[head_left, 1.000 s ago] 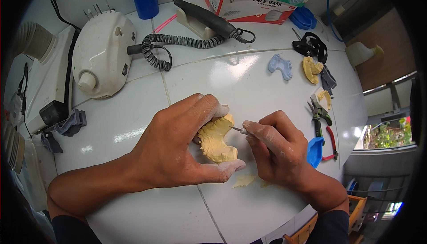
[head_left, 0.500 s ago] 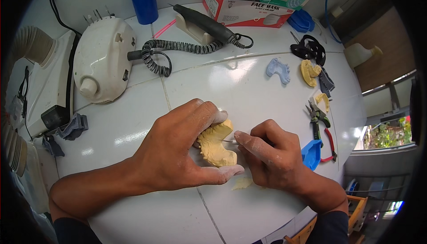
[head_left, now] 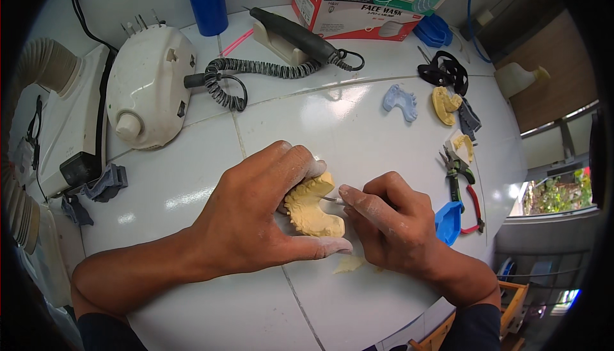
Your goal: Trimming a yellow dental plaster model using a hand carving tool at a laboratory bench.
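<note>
A yellow plaster dental cast (head_left: 313,217), horseshoe-shaped with teeth along its outer curve, sits in the grip of my left hand (head_left: 262,207), fingertips at its upper end and thumb along its lower end, both dusted white. My right hand (head_left: 390,223) is closed round a slim metal hand tool (head_left: 331,200), whose shaft reaches to the inner curve of the cast. Much of the tool's handle is hidden in the fingers. Pale scraps (head_left: 348,263) lie on the white tiled worktop (head_left: 224,306) beneath.
Back left stands a white control box (head_left: 150,89), coil-corded to a black handpiece (head_left: 288,34); nearby are a blue cylinder (head_left: 206,6) and mask boxes (head_left: 364,15). Right are a blue cast (head_left: 400,101), yellow casts (head_left: 444,105), pliers (head_left: 457,172) and a blue tray (head_left: 448,223). A hose (head_left: 41,63) runs left.
Both hands, the cast and the tool appear lower in the picture than one second ago, along with the bench items. Since half a second ago the cast has tilted slightly. Both grips are kept.
</note>
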Motion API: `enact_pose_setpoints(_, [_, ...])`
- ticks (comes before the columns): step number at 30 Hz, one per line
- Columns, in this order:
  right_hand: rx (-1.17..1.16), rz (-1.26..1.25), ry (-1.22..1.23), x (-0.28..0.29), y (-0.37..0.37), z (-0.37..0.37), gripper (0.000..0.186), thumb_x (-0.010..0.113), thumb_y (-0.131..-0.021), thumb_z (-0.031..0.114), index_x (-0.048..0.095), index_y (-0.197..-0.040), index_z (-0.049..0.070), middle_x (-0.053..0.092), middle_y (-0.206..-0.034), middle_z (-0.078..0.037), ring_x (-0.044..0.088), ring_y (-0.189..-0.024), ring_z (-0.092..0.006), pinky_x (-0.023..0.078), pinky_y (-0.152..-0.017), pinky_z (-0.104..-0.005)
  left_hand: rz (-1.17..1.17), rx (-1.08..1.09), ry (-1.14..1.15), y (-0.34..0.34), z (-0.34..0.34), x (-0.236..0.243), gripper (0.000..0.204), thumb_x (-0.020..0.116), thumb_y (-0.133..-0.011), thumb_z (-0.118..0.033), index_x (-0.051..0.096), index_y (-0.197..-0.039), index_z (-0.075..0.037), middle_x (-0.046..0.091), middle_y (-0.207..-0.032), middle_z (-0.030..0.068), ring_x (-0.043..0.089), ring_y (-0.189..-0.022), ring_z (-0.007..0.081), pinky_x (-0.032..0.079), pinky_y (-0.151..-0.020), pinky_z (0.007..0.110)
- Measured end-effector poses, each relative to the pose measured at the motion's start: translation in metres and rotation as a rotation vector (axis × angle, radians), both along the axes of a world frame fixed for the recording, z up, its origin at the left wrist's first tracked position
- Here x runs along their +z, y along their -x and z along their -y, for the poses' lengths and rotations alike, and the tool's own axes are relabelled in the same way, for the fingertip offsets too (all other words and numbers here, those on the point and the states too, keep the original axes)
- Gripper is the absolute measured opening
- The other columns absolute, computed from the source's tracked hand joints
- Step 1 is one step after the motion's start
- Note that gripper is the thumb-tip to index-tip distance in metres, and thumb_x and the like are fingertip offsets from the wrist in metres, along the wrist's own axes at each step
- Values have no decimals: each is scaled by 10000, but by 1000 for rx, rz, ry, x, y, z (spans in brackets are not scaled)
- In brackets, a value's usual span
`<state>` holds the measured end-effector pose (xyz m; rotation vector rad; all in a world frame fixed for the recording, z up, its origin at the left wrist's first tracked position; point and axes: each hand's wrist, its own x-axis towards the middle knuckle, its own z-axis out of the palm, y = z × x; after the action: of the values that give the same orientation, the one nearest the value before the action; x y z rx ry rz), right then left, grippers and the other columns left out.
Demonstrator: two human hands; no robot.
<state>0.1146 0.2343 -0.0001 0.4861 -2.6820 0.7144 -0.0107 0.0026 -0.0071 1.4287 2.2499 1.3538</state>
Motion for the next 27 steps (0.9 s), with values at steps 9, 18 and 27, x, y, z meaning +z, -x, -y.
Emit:
enact_pose_setpoints(9, [1,-25,-15,0,0,2,451,866,-811,-29,794,-1254,13,643,-904,-84,646,-637,-180,523,-508,-324,-14,-8,9,1,0,2,856,1090,-666,-469,666,-1219,28,656,-994,122,695,-830,211,589,-714,341])
enact_pose_setpoints(18, [-48,-57,7,-3,1,2,435,878,-797,-3,810,-1225,23,640,-893,-78,638,-629,-176,515,-508,-325,5,-7,13,1,0,2,856,1088,-671,-472,666,-1222,29,655,-999,125,700,-838,215,591,-721,344])
enact_pose_setpoints(27, [-17,-20,64,7,3,1,389,852,-815,-65,802,-1194,4,650,-892,-93,638,-623,-179,523,-519,-324,8,-23,-30,2,0,0,853,1083,-680,-426,670,-1259,46,635,-985,116,677,-831,211,573,-716,343])
